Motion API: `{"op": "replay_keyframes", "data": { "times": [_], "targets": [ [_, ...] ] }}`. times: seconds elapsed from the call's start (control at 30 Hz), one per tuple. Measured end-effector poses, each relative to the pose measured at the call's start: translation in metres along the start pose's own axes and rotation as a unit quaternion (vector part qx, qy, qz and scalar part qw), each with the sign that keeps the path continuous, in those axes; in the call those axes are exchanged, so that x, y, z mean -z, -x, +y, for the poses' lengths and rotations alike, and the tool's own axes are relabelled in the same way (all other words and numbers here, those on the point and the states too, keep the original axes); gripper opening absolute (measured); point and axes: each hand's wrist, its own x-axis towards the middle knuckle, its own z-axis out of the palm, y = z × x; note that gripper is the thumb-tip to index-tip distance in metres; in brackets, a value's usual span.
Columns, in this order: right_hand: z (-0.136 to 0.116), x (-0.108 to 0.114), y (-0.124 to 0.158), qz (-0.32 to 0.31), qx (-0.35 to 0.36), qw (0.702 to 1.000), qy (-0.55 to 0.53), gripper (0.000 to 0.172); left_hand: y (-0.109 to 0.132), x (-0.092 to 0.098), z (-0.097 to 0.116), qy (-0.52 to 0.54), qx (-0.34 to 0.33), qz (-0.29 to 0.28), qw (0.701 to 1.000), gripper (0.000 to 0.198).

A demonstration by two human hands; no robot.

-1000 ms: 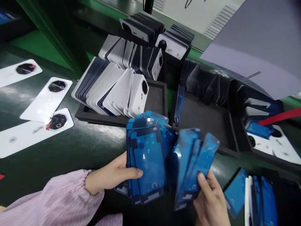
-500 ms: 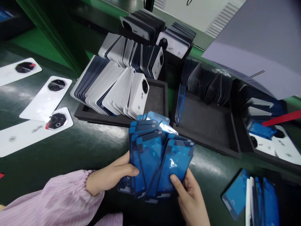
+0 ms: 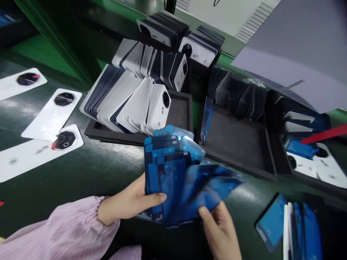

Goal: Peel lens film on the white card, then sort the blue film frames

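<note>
My left hand (image 3: 135, 198) is closed around the left side of a fanned bunch of phone back panels (image 3: 162, 173), covered in blue film and seen from the inner side. Its thumb lies across the front panel. At the bunch's right, my right hand (image 3: 219, 224) pinches the lower edge of one or more blue panels (image 3: 217, 184), which are smeared by motion. How many panels it holds I cannot tell. Clear, shiny film catches the light at the top of the bunch. The fingers behind the panels are hidden.
A black tray (image 3: 187, 112) of upright white and dark panels stands ahead. Right of it is another tray (image 3: 238, 141) with a few blue panels along its left side. Loose white panels (image 3: 51, 113) lie at left. More blue panels (image 3: 273, 220) lie at right, near a red strip (image 3: 325, 133).
The right-hand part of the fan has swung outward to the right and blurred in my right hand. My left hand stays on the rest of the bunch, shifted slightly left.
</note>
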Motion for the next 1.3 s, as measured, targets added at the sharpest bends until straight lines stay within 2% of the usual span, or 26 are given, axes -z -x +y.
{"op": "replay_keyframes", "data": {
  "times": [0.1,0.2,0.33,0.43,0.5,0.63,0.73,0.87,0.97,1.03,1.13,1.3],
  "targets": [
    [0.003,-0.01,-0.001,-0.015,-0.016,1.0,0.02,0.041,0.001,0.005,-0.007,0.024,0.008,-0.001,1.0,0.047],
    [-0.002,-0.008,-0.005,0.042,0.012,0.999,-0.003,0.04,0.002,0.009,-0.012,0.051,0.022,0.02,0.998,0.048],
    [-0.008,0.007,-0.009,0.099,0.055,0.993,-0.042,0.03,0.002,0.005,-0.008,0.039,0.028,0.05,0.998,0.041],
    [-0.006,0.016,-0.008,0.081,0.046,0.994,-0.049,0.023,0.002,-0.001,-0.001,-0.003,0.01,0.046,0.999,0.046],
    [-0.001,0.016,-0.005,0.057,0.033,0.997,-0.044,0.028,0.001,-0.003,0.002,-0.036,-0.006,0.027,0.999,0.055],
    [0.007,0.005,-0.002,0.017,0.01,1.0,0.01,0.035,0.0,-0.004,0.002,-0.073,-0.022,-0.02,0.997,0.068],
    [0.005,-0.003,-0.004,-0.007,-0.005,0.999,0.04,0.039,0.0,0.0,0.0,-0.053,-0.009,-0.031,0.998,0.066],
    [-0.001,0.0,-0.008,0.026,0.003,1.0,0.002,0.042,0.0,0.005,-0.002,-0.006,0.01,-0.01,1.0,0.063],
    [-0.006,0.007,-0.01,0.079,0.042,0.995,-0.042,0.035,0.0,0.003,0.0,-0.015,0.011,0.01,1.0,0.06],
    [-0.007,0.011,-0.01,0.092,0.059,0.992,-0.062,0.028,-0.001,-0.001,0.001,-0.034,0.003,0.015,0.999,0.063],
    [-0.003,0.011,-0.007,0.065,0.054,0.994,-0.067,0.023,-0.003,-0.006,0.002,-0.062,-0.009,0.021,0.998,0.069],
    [0.015,-0.003,0.0,0.018,0.02,0.999,-0.026,0.03,-0.002,-0.004,-0.004,-0.053,-0.012,0.018,0.998,0.071]
  ]
}}
